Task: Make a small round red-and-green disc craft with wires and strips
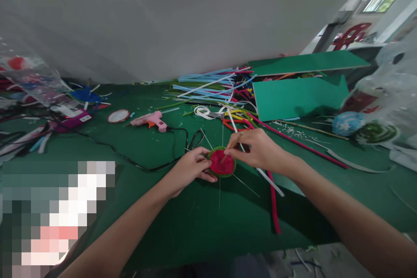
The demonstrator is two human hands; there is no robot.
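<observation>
A small round disc (222, 163), red in the middle with a green rim, lies on the green table (182, 221) with thin wires sticking out around it. My left hand (190, 170) grips the disc's left edge with thumb and fingers closed. My right hand (257, 147) is pinched over the disc's top right, holding a thin stick or wire whose tip touches the red face.
A pink glue gun (151, 120) with a black cord lies behind the disc. A heap of coloured strips (215, 84) and green foam sheets (299, 95) sit at the back right. A red strip (273, 202) runs under my right wrist. Plastic bags lie at both sides.
</observation>
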